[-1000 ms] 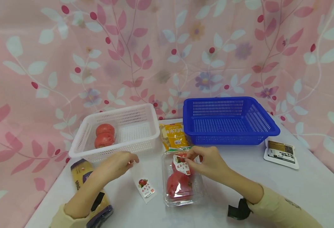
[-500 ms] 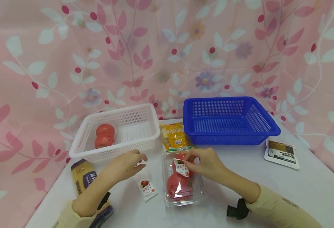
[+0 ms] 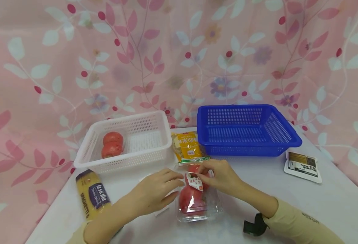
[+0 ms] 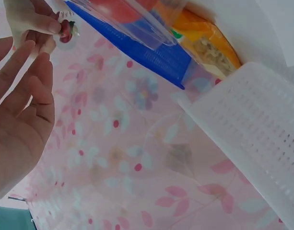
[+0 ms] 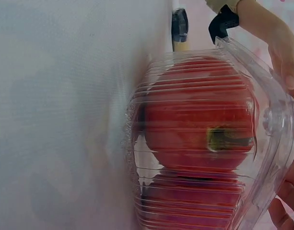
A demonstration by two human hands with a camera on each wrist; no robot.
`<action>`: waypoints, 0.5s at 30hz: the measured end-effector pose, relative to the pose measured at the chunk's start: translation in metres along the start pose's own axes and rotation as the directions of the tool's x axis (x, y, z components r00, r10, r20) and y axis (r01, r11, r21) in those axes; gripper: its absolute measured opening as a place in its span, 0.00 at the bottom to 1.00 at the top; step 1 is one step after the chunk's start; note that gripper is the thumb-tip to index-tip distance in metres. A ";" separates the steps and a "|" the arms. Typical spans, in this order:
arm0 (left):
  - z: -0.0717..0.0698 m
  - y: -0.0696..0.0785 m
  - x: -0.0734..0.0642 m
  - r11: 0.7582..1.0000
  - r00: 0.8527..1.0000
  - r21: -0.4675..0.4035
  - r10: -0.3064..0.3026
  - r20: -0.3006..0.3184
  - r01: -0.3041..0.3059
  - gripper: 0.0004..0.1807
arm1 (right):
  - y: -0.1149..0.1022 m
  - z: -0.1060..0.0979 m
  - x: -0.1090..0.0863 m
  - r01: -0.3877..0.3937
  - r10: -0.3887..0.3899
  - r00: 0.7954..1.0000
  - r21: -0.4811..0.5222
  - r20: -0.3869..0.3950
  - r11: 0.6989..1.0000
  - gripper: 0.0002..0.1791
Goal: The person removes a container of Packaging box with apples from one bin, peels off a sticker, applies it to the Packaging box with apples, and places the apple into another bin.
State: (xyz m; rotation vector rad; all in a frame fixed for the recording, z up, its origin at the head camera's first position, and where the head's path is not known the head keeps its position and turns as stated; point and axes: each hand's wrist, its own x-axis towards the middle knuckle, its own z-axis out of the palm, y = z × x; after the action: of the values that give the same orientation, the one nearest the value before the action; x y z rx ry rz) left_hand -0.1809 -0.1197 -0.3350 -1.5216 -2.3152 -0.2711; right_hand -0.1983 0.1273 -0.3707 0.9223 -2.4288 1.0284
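Note:
A clear lidded plastic box (image 3: 201,217) with two round red fruits (image 5: 199,115) stands on the white table. Over its lid, my right hand (image 3: 223,176) pinches the top edge of a small white sticker (image 3: 194,183) with a fruit picture and red print. My left hand (image 3: 155,191) reaches in from the left, fingers apart and slightly bent, close to the sticker and holding nothing. Beneath that hand lies a strip of white backing paper (image 3: 162,212), mostly hidden. In the left wrist view, the left hand's fingers (image 4: 23,88) point toward the right hand (image 4: 34,24).
Behind are a white basket (image 3: 85,149) with two red fruits in a clear pack (image 3: 112,145), a blue basket (image 3: 249,150) and a yellow food bag (image 3: 189,147). A spaghetti pack (image 3: 93,195) lies left, a flat white-and-brown packet (image 3: 302,166) right.
My left hand has moved right and toward the box, covering most of the backing paper and uncovering more of the spaghetti pack. The right hand still pinches the sticker, which has dropped slightly.

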 end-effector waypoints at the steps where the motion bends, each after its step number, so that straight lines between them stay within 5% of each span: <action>1: 0.002 0.002 0.001 1.000 1.000 -0.002 0.005 0.012 -0.005 0.15 | 0.001 0.000 0.000 0.008 -0.008 1.000 0.000 -0.002 1.000 0.08; 9: 0.026 0.004 0.005 1.000 0.991 -0.008 0.015 0.130 -0.014 0.25 | 0.004 0.004 -0.002 0.042 -0.042 0.999 0.002 -0.018 0.999 0.09; 15: 0.032 0.003 0.006 0.999 0.992 -0.006 0.044 0.118 -0.044 0.28 | 0.002 0.005 -0.004 0.016 -0.017 0.999 -0.047 -0.034 0.999 0.09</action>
State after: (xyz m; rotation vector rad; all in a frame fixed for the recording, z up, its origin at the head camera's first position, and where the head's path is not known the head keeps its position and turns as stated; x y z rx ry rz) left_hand -0.1864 -0.1027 -0.3618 -1.6294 -2.3684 -0.1777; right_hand -0.1973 0.1268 -0.3773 0.9002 -2.4025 0.9693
